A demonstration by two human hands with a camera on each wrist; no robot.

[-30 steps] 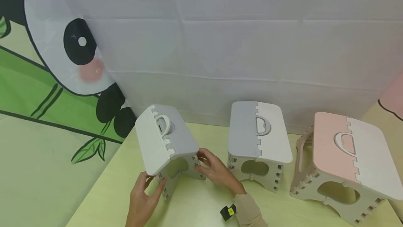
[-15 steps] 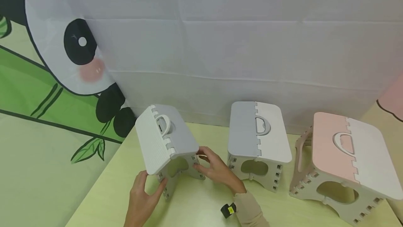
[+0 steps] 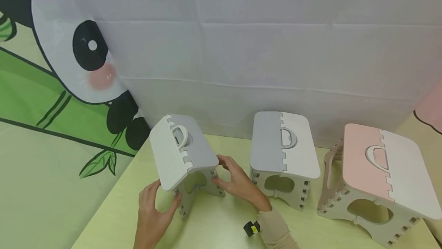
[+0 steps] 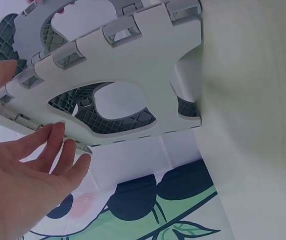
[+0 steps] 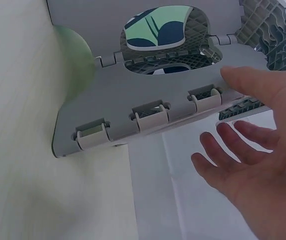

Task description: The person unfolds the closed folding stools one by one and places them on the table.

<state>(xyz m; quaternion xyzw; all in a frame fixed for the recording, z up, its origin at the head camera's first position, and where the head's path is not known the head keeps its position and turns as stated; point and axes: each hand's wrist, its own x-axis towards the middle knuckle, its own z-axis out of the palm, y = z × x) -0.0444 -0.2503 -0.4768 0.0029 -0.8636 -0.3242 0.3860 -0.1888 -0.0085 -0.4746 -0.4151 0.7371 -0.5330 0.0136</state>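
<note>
A folding step stool [image 3: 193, 141] with one white and one grey seat half stands at the left of the table, partly folded. Its seat halves slope like a roof and its handle sticks up. At its left front corner is my left hand [image 3: 152, 210], thumb by the leg panel [image 4: 147, 65] and fingers touching near the seat's lower edge. The right hand [image 3: 238, 182] is at the right leg panel [image 5: 157, 95]. Its thumb rests on that panel, while the other fingers are spread apart from it.
A grey-and-white stool [image 3: 284, 145] stands unfolded to the right, close to my right forearm. Farther right is a larger pink-and-white stool [image 3: 390, 172]. A black strap piece with a yellow mark [image 3: 252, 228] is beside the right sleeve. A cloth backdrop [image 3: 259, 57] hangs behind the table.
The left hand's fingers have shifted outward to the left, away from the leg. My right hand has moved up slightly. The stool itself has stayed in place.
</note>
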